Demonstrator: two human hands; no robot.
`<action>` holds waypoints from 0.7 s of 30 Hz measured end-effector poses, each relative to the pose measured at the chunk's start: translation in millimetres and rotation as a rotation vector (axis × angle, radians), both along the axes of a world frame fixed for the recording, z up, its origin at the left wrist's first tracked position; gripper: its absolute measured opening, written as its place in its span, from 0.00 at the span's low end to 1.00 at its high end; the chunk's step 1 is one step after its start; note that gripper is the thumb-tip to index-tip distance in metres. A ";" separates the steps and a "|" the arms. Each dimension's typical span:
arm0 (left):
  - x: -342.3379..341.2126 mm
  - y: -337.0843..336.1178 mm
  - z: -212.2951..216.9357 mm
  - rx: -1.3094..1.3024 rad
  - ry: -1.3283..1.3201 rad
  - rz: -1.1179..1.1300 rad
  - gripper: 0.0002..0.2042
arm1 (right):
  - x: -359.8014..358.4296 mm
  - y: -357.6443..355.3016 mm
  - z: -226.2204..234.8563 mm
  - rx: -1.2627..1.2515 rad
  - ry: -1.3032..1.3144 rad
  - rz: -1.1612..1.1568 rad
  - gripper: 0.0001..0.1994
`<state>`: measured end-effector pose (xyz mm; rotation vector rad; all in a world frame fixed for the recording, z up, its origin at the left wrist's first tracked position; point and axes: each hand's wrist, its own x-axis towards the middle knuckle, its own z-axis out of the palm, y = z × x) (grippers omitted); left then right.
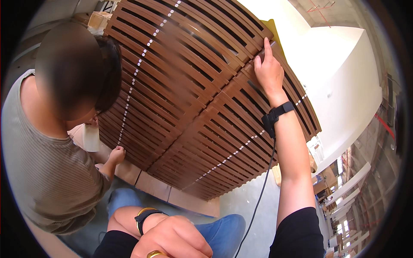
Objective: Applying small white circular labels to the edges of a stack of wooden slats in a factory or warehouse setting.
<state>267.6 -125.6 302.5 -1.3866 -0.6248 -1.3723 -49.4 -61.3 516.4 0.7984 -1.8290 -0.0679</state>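
A large brown slatted panel [200, 112], made of joined sections, fills the middle of the view. White round dots [138, 64] run across it in rows. My right hand [271, 71] is at the panel's far right edge, near a seam; the index finger is stretched out against the surface, the thumb stands apart, and nothing shows in its grasp. A black strap device [277, 117] with a cable is on that wrist. My left hand [178, 236] is low in front of me, fingers curled under; whatever it may hold is hidden. It wears a gold ring [157, 254] and a dark wristband [144, 218].
At the left a co-worker [56, 172] in a grey-brown ribbed top leans over the panel, one hand [117, 155] at its near edge, beside a pale paper sheet [90, 137]. Cardboard [193, 202] lies under the near edge. The cable [258, 202] hangs toward the floor.
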 end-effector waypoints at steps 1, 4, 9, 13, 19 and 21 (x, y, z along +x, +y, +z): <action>0.8 1.7 -0.3 0.023 -0.002 0.015 0.32 | -2.3 0.5 0.0 0.005 0.035 -0.010 0.31; 1.5 -4.1 5.7 0.025 -0.001 0.044 0.33 | -1.5 -2.0 -3.2 -0.020 0.000 0.010 0.30; -6.9 7.6 6.0 0.154 0.053 -0.001 0.32 | -0.4 4.7 -9.2 -0.027 0.041 0.046 0.28; -2.7 12.1 9.8 0.309 0.135 -0.114 0.18 | -7.5 1.8 -15.7 0.032 0.148 0.052 0.27; -10.6 -17.5 11.6 -0.167 0.117 -0.087 0.05 | -8.5 8.0 -19.6 -0.009 0.158 0.106 0.25; -11.1 -18.7 12.0 -0.173 0.108 -0.070 0.04 | -11.9 7.1 -23.1 0.037 0.193 0.151 0.25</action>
